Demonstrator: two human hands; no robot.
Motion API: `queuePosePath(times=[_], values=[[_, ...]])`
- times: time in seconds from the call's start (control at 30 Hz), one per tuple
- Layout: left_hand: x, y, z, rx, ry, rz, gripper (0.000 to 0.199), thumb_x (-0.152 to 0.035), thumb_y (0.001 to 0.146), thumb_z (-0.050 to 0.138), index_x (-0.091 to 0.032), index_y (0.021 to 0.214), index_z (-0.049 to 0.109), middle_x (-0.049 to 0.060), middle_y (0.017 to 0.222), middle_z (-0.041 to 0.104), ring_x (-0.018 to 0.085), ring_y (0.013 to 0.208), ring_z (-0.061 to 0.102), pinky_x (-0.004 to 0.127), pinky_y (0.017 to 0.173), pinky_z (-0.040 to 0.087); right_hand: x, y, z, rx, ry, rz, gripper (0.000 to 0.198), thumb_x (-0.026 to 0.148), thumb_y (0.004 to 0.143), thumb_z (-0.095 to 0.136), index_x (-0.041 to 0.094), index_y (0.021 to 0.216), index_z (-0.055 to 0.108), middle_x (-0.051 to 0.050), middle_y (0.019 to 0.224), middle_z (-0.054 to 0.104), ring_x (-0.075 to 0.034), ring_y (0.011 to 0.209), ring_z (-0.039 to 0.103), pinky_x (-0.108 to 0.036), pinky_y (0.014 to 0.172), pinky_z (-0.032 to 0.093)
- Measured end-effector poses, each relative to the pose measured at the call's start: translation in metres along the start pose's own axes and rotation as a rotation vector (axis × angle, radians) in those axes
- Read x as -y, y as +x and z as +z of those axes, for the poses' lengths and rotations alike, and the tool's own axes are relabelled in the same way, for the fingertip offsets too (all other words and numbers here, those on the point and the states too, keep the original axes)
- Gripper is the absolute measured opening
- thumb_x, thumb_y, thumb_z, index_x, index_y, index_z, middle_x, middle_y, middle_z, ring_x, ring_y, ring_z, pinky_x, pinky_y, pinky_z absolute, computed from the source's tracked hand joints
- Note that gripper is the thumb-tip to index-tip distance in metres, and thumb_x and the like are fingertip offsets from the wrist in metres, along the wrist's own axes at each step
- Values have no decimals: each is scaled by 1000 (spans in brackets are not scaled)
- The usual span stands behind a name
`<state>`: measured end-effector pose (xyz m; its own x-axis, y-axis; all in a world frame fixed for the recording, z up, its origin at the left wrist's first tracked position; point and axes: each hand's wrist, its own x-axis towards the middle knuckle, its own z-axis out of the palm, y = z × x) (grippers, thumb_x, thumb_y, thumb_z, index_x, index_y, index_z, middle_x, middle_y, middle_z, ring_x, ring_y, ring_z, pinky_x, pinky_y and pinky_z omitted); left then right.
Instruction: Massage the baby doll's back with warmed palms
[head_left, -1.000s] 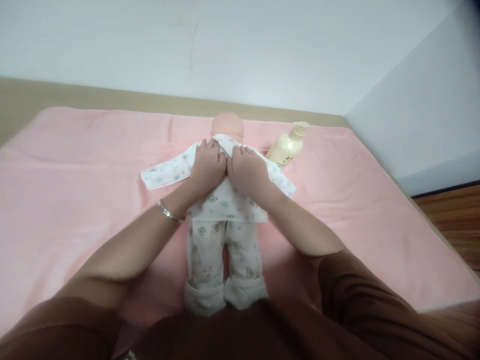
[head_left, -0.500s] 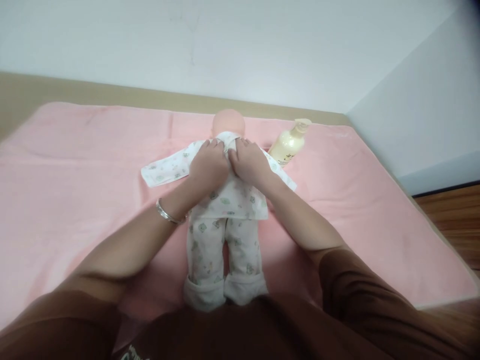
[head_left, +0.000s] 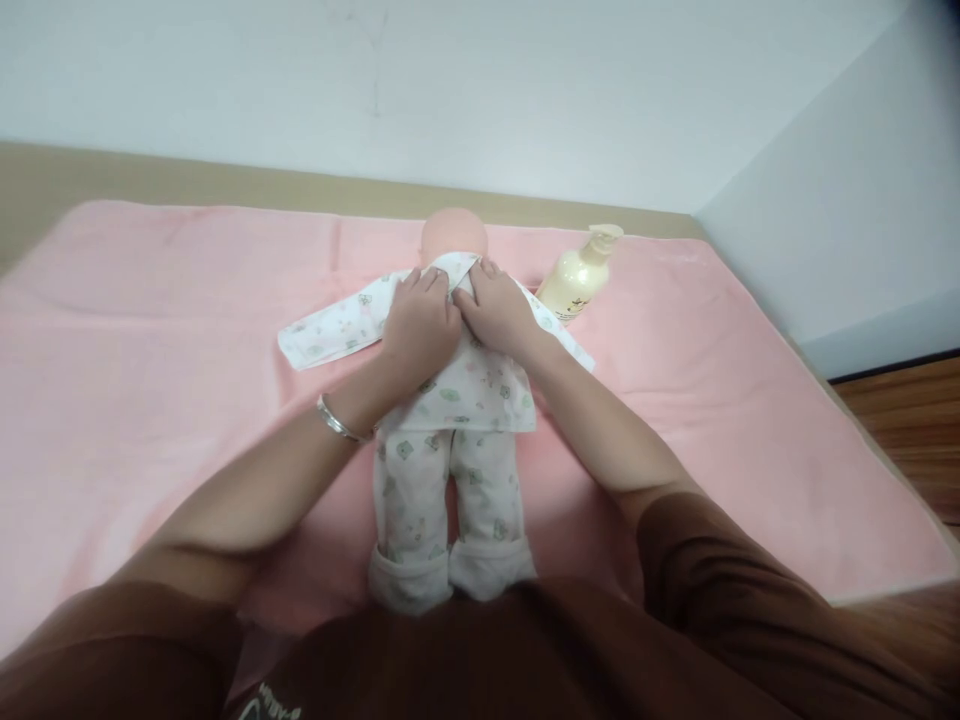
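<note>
A baby doll (head_left: 453, 233) lies with its head at the far side, dressed in a white printed top (head_left: 480, 392) and matching trousers (head_left: 412, 485) with turned-up cuffs. Both my hands are at the neckline of the top. My left hand (head_left: 422, 325) has its fingers closed on the cloth at the left of the collar. Just beside it, my right hand (head_left: 501, 308) pinches the collar's right edge between thumb and fingers. The top's sleeves spread out to either side. What lies under my palms is hidden.
Under the doll is a pink blanket (head_left: 180, 400) on a tan surface (head_left: 225, 178). A cream pump bottle (head_left: 576, 280) leans near the doll's right-side sleeve. A pale wall (head_left: 525, 90) stands behind, with wood-look flooring (head_left: 907, 430) at the right.
My right hand has shifted slightly up along the collar, whose edge now lies folded more to the right. My left hand stays nearly in place. The whole view moved a little.
</note>
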<state>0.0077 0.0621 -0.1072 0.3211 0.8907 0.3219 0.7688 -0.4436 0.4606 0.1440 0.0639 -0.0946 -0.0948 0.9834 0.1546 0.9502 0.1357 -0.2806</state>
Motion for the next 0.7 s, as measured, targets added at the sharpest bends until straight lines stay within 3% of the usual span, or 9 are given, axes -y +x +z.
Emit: queuePosePath(times=[0.27, 0.37, 0.5, 0.7], values=[[20, 13, -2, -29, -140, -121, 29, -22, 91, 36, -20, 94, 65, 10, 104, 72, 27, 103, 63, 45, 100, 51, 31, -41, -6, -46, -125, -66, 58, 27, 104, 29, -4, 152, 38, -31, 156, 43, -39, 150, 40, -54, 124, 32], [25, 13, 2, -67, -179, -146, 35, -23, 91, 37, -19, 107, 68, 11, 118, 72, 27, 113, 62, 46, 108, 49, 26, -33, -3, -24, -45, -47, 58, 27, 103, 31, -1, 152, 40, -27, 159, 41, -37, 152, 37, -54, 125, 33], [28, 11, 8, -76, -214, -154, 47, -24, 91, 37, -17, 128, 64, 10, 137, 66, 27, 130, 56, 46, 120, 41, 6, -9, -1, 6, 37, 19, 60, 30, 103, 31, 0, 154, 38, -23, 162, 38, -34, 155, 33, -56, 130, 24], [33, 12, 10, -86, -213, -122, 47, -26, 92, 35, -19, 127, 66, 8, 136, 67, 26, 129, 57, 45, 120, 41, 0, -11, -20, -28, 98, -53, 63, 7, 89, 28, 13, 148, 50, -14, 159, 47, -29, 151, 41, -61, 128, 24]])
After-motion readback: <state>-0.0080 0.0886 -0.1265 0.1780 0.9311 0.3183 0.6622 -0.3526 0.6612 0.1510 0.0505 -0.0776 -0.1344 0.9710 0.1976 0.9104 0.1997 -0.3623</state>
